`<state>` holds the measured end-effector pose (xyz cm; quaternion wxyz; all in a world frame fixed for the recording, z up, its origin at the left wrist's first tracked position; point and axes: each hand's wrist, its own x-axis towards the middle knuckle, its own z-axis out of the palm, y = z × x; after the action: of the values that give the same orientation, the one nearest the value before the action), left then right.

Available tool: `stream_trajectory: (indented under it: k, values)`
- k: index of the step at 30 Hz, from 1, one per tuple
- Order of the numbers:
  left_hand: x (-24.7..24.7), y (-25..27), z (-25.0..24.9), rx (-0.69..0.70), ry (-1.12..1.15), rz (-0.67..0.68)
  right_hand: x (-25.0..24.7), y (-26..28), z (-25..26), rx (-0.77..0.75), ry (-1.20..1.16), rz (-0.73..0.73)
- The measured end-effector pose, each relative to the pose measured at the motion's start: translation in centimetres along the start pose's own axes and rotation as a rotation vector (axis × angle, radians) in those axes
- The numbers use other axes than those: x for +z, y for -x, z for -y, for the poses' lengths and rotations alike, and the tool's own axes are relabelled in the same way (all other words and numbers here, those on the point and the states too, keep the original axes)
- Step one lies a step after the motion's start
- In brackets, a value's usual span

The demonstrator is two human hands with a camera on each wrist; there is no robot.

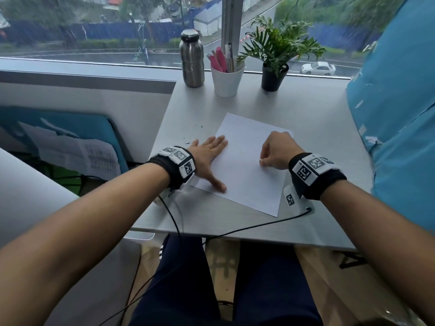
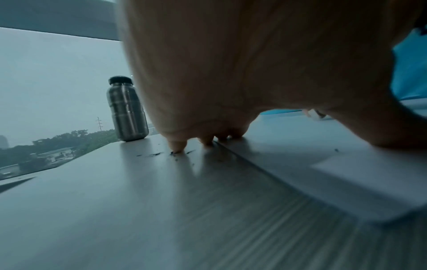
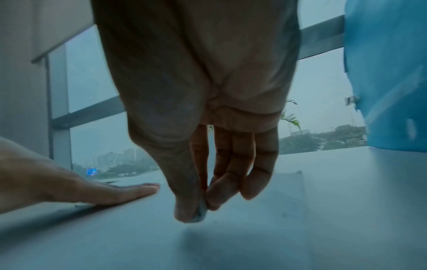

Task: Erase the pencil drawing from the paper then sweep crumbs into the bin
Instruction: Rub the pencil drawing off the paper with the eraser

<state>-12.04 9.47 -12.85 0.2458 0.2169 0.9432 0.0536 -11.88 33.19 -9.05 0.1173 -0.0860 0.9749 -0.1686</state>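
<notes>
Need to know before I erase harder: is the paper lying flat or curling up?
Flat. The paper lies spread on the desk, the left hand pressing its left edge.

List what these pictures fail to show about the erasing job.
- Eraser: only a sliver shows between the right hand's thumb and fingers; shape unclear.
- Pencil drawing: the paper looks blank in the head view; any faint marks are too small.
- Bin: in no view.
- Crumbs: dark specks by the left hand, blurred; count unclear.
- Paper under the right hand: hidden.
</notes>
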Motion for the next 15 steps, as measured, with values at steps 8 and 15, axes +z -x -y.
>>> stream_trajectory:
  k: [8,15]
  values:
    - [0.3,0.1,0.0,0.009,-0.001,0.021,1.9,-3.2,4.6,-0.139,-0.15,-0.067]
    - [0.5,0.1,-0.2,0.016,0.004,0.019,4.0,0.4,7.2,-0.292,-0.165,0.021]
